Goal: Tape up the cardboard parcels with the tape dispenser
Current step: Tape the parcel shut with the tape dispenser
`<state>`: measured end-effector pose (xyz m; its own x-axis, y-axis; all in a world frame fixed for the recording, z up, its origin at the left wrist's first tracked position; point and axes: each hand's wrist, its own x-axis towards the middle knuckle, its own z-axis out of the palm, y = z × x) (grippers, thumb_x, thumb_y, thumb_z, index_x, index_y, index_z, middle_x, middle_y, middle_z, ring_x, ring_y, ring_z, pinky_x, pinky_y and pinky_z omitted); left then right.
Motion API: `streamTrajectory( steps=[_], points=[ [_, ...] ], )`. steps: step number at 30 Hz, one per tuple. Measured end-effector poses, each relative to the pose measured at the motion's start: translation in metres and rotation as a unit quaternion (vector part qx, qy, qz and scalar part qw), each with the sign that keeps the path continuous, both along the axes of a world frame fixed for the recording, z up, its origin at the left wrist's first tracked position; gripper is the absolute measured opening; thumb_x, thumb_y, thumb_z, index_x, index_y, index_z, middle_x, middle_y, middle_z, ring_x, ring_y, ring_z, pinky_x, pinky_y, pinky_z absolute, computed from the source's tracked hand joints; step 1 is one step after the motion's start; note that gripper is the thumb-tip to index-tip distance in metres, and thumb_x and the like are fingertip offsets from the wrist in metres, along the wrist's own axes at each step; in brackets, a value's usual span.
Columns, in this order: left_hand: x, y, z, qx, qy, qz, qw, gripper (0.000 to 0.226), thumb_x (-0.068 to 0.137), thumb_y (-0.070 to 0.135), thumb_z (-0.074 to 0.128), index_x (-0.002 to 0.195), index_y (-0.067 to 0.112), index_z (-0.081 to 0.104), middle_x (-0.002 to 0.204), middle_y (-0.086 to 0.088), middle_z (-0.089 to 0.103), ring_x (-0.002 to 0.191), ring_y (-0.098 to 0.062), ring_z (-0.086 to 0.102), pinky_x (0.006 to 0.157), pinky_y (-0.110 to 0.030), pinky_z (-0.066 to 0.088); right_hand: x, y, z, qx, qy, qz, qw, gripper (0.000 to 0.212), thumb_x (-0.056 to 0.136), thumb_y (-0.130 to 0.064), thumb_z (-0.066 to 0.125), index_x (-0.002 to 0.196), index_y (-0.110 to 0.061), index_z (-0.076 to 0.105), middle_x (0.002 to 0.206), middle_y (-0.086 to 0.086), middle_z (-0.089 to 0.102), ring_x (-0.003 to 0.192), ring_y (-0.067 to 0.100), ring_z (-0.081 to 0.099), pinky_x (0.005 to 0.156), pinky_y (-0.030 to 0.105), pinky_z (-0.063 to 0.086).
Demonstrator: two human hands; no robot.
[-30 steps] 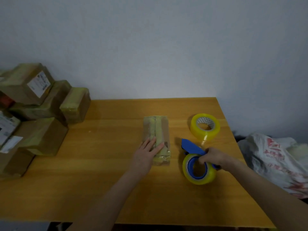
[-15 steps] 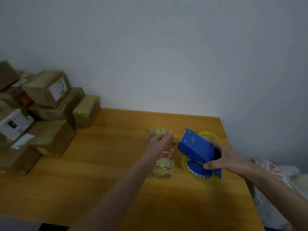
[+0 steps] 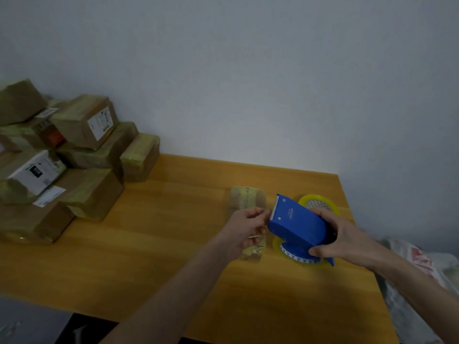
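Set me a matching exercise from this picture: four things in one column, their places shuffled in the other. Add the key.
1. tape dispenser
2. spare tape roll
3. small parcel
4. stacked parcels

A. piled at the table's left end
B. gripped by the right hand
C. on the table behind the tape dispenser
D. flat on the table, partly hidden by the left hand

Pairs: 1-B, 2-C, 3-D, 4-A

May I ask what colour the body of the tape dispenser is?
The tape dispenser is blue, shown best in the head view.
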<state>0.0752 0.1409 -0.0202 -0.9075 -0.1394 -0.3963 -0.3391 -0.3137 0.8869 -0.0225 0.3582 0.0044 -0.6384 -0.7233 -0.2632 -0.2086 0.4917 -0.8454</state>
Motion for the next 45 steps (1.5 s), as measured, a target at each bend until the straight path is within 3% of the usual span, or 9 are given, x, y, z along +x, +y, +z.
streamTrajectory(
  steps=[6,10,12,16,19,22,28,40,45],
  points=[
    [0.003,-0.007,-0.005,-0.002,-0.013,0.009,1.000,0.018,0.090,0.032,0.062,0.082,0.022,0.075,0.091,0.005,0.068,0.071,-0.009,0.055,0.058,-0.021,0.042,-0.001,0.004,-0.003,-0.020,-0.019,-0.011,1.000,0.063,0.062,-0.017,0.077,0.120,-0.029,0.056,0.115,-0.002,0.062,0.100,0.010,0.064,0.086,0.037,0.056],
    [-0.001,-0.011,-0.005,0.026,-0.036,0.041,0.998,0.039,0.091,0.044,0.047,0.086,0.021,0.078,0.088,0.011,0.073,0.071,-0.011,0.052,0.057,-0.023,0.043,-0.006,0.003,-0.002,-0.011,-0.012,-0.004,1.000,0.064,0.060,-0.020,0.077,0.120,-0.026,0.056,0.114,0.003,0.063,0.100,0.017,0.066,0.089,0.044,0.055],
    [-0.001,-0.012,-0.005,-0.037,-0.036,0.039,0.998,0.036,0.088,0.051,0.055,0.083,0.023,0.078,0.086,0.012,0.072,0.072,-0.010,0.051,0.059,-0.023,0.041,-0.010,0.002,0.000,-0.008,-0.014,0.010,1.000,0.067,0.063,-0.016,0.085,0.121,-0.025,0.054,0.114,0.004,0.062,0.099,0.021,0.067,0.088,0.045,0.056],
    [-0.001,-0.014,-0.014,-0.171,-0.034,0.043,0.984,0.015,0.088,0.029,0.066,0.076,0.022,0.072,0.073,0.008,0.066,0.069,-0.007,0.052,0.054,-0.016,0.039,-0.009,-0.008,0.001,0.067,0.091,0.053,0.992,0.071,0.062,-0.019,0.091,0.116,-0.033,0.048,0.109,-0.005,0.059,0.085,0.005,0.066,0.073,0.028,0.058],
    [0.001,-0.018,-0.020,-0.192,-0.039,0.049,0.979,0.016,0.089,0.023,0.065,0.076,0.016,0.070,0.066,0.009,0.065,0.063,-0.003,0.052,0.046,-0.010,0.038,-0.007,-0.017,0.000,0.087,0.166,0.075,0.979,0.066,0.064,-0.019,0.086,0.109,-0.042,0.044,0.103,-0.014,0.057,0.084,-0.012,0.058,0.064,0.011,0.050],
    [0.007,-0.025,-0.024,-0.206,-0.044,0.053,0.976,0.018,0.088,0.019,0.066,0.071,0.017,0.069,0.059,0.013,0.064,0.062,-0.003,0.053,0.048,-0.012,0.040,-0.010,-0.022,-0.003,0.089,0.164,0.097,0.978,0.066,0.066,-0.018,0.084,0.106,-0.049,0.042,0.101,-0.019,0.056,0.087,-0.017,0.055,0.062,0.006,0.045],
    [0.034,-0.072,-0.032,-0.235,-0.088,0.137,0.958,0.012,0.089,0.013,0.065,0.078,0.008,0.067,0.070,0.000,0.062,0.062,-0.008,0.045,0.049,-0.020,0.035,-0.027,-0.003,-0.013,0.132,0.164,0.090,0.973,0.068,0.067,-0.019,0.083,0.107,-0.055,0.040,0.104,-0.019,0.056,0.089,-0.001,0.060,0.066,0.017,0.049],
    [0.034,-0.072,-0.074,-0.266,-0.157,0.112,0.944,0.017,0.089,0.020,0.066,0.083,0.005,0.070,0.080,-0.013,0.061,0.063,-0.016,0.040,0.053,-0.027,0.033,-0.034,-0.001,-0.054,0.190,0.106,0.101,0.971,0.068,0.055,-0.037,0.075,0.112,-0.055,0.041,0.104,-0.018,0.059,0.089,-0.002,0.061,0.064,0.018,0.050],
    [0.028,-0.077,-0.088,-0.266,-0.172,0.103,0.943,0.019,0.089,0.025,0.067,0.077,0.010,0.068,0.080,-0.013,0.058,0.064,-0.017,0.039,0.053,-0.027,0.033,-0.037,-0.009,-0.069,0.222,0.103,0.115,0.963,0.071,0.067,-0.024,0.078,0.123,-0.045,0.039,0.100,-0.019,0.057,0.086,-0.001,0.058,0.063,0.015,0.042]
  ],
)
